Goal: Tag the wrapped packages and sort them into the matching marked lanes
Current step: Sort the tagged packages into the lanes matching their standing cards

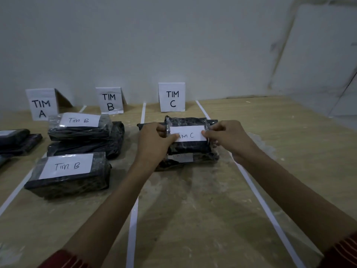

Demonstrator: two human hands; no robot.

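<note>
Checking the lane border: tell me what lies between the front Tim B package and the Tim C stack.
In the head view, a white tape line on the table, with the left forearm crossing it.

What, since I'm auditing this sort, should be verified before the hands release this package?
1. Tag on top package reads Tim C: ok, though a thumb covers the start.
2. It sits in the lane of the TIM C sign: ok.
3. It rests on the lower package: ok.
4. Stack inside the left tape: cannot tell, the left hand hides it.
5. Left hand and right hand grip its ends: ok.
</note>
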